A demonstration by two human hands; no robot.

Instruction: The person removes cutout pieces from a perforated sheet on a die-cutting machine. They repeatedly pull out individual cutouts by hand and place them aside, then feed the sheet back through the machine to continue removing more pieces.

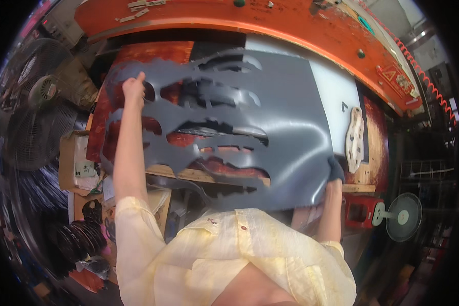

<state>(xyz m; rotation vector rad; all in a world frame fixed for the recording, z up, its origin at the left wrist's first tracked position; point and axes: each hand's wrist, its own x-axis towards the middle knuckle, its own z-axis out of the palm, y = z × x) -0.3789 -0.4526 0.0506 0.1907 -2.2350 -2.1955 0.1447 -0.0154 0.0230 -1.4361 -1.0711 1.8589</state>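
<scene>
A pale yellow shirt (239,250) lies nearest the camera, with a forearm reaching out on either side of it. Beyond it spreads a broad, dark grey sheet (290,97), smooth and shiny on its right part, cut through with curved openings on its left. The left hand (134,90) is closed on the sheet's left part, fingers curled at the border of an opening and thumb raised. The right hand (335,171) is at the sheet's right edge — it looks darkly covered, and I cannot tell how its fingers are set.

An orange beam (270,23) bars the far side. The sheet hides much of the work surface below, leaving a reddish board (158,51) and a white panel (336,99) in view. A large fan (45,91) stands at left, above an open cardboard box (66,163); at right are a smaller fan (404,210), a red stool (356,211) and a pale, oblong piece (351,140) on the work surface.

The sheet stretches between the two hands — well to the right of the left fingers, and leftward from the right hand, bulging just beside it.
</scene>
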